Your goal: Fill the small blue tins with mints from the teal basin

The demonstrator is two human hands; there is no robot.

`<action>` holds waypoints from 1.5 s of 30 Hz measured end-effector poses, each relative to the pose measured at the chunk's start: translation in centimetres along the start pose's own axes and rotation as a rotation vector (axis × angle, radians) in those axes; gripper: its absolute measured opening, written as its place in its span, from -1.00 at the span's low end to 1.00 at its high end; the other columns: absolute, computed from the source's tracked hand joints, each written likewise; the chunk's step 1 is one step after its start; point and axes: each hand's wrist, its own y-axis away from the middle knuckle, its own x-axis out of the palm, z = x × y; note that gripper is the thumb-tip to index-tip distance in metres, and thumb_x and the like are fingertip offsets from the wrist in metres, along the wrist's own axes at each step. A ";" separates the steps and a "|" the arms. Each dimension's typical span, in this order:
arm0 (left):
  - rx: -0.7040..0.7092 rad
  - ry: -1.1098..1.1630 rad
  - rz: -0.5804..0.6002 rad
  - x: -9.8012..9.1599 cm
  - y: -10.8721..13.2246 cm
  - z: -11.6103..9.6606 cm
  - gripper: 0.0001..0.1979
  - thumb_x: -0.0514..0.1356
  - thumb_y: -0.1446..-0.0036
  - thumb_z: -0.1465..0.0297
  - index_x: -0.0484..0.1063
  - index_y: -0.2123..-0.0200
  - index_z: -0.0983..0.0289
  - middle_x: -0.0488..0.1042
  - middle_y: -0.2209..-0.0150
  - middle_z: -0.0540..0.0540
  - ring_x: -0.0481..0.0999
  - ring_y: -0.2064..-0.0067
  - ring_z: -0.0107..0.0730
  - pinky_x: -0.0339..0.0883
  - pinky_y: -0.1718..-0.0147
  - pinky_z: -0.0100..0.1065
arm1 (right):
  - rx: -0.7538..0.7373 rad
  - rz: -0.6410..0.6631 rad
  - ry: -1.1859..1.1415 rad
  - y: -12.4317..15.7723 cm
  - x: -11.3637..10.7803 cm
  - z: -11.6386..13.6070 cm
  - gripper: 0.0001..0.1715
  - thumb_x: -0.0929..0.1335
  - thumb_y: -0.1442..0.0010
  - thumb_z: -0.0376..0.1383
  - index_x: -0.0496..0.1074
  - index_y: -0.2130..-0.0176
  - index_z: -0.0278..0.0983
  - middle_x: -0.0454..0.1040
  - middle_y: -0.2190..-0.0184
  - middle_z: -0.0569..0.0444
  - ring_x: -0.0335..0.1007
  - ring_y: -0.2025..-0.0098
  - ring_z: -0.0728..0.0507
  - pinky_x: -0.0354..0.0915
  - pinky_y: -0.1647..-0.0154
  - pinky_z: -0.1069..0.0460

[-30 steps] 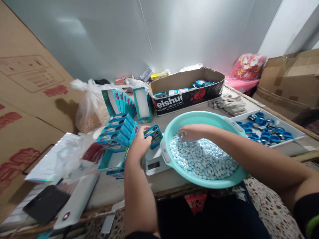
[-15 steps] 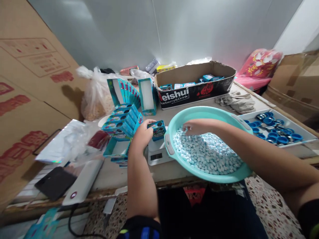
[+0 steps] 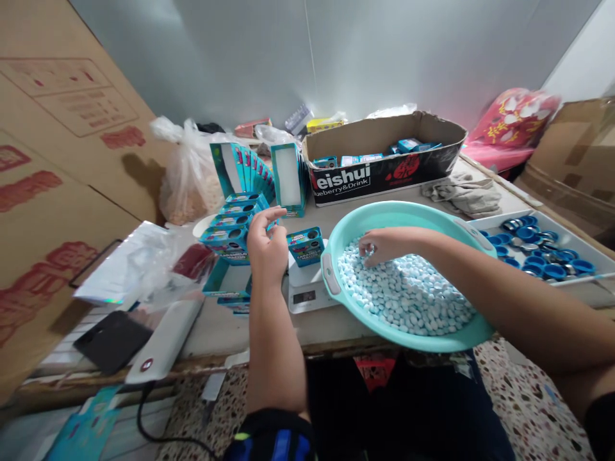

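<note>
Standing left of the turquoise basin (image 3: 408,214), teal cartons (image 3: 228,240) cluster, probably for easy reach. Nearer it, the left hand (image 3: 266,248) hangs loosely open, apparently empty. Just beside the basin, one box (image 3: 306,247) rests on a scale (image 3: 304,297), likely for weighing. Inside, the right hand (image 3: 384,246) curls narrow at pale pieces (image 3: 413,304) (whether it pinches any cannot be told). Right of the basin, a tray (image 3: 603,264) corrals blue caps (image 3: 555,272).

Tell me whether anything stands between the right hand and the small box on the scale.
Yes, the turquoise basin: its left rim lies between the right hand, inside it, and the small box, outside on the scale.
</note>
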 end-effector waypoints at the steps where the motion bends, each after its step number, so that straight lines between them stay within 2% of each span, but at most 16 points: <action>1: -0.001 0.014 -0.028 0.0 -0.1 0.1 -0.67 0.12 -0.01 0.53 0.58 0.19 0.19 0.57 0.00 0.06 0.55 -0.08 -0.36 0.44 -0.05 -0.33 | -0.007 0.001 0.004 0.0 0.1 0.0 -0.58 0.51 -0.21 -0.11 0.54 -0.01 -0.22 0.48 -0.02 -0.01 0.43 0.05 -0.18 0.22 0.15 0.06; 6: -0.031 0.038 -0.108 0.1 -0.1 0.1 -0.75 0.14 -0.02 0.51 0.57 0.25 0.24 0.58 0.16 0.05 0.57 0.05 -0.39 0.42 0.10 -0.39 | -0.008 0.023 -0.015 -0.2 0.3 0.2 -0.53 0.54 -0.16 -0.12 0.54 -0.03 -0.20 0.51 0.03 0.03 0.43 0.09 -0.16 0.20 0.22 0.06; 16: -0.025 0.026 -0.093 0.2 0.0 -0.2 -0.81 0.15 -0.04 0.48 0.54 0.29 0.27 0.54 0.28 0.04 0.54 0.19 -0.45 0.40 0.14 -0.39 | 0.009 0.026 -0.020 0.0 0.2 0.4 -0.58 0.52 -0.18 -0.14 0.55 -0.01 -0.19 0.54 0.06 0.06 0.43 0.15 -0.13 0.17 0.29 0.06; 29: -0.004 -0.026 -0.094 0.1 -0.2 0.4 -0.80 0.14 -0.06 0.46 0.56 0.28 0.25 0.55 0.26 0.04 0.53 0.21 -0.46 0.38 0.18 -0.41 | 0.025 0.027 -0.004 0.1 0.1 1.1 -0.67 0.50 -0.19 -0.16 0.55 0.06 -0.19 0.56 0.10 0.09 0.41 0.21 -0.11 0.14 0.33 0.07; 35: -0.017 -0.044 -0.096 0.1 -0.2 0.6 -0.79 0.14 -0.07 0.45 0.56 0.27 0.24 0.57 0.25 0.05 0.55 0.17 -0.42 0.42 0.10 -0.35 | -0.011 0.046 -0.001 0.4 -0.2 1.8 -0.72 0.48 -0.21 -0.24 0.57 0.05 -0.19 0.55 0.10 0.10 0.41 0.21 -0.09 0.16 0.30 0.08; 45: -0.016 -0.064 -0.071 0.0 0.0 0.4 -0.80 0.14 -0.09 0.42 0.56 0.26 0.22 0.57 0.24 0.05 0.56 0.14 -0.40 0.46 0.02 -0.34 | 0.038 0.052 0.022 1.0 -0.6 2.7 -0.67 0.49 -0.21 -0.24 0.58 0.01 -0.23 0.55 0.12 0.07 0.41 0.19 -0.11 0.15 0.33 0.07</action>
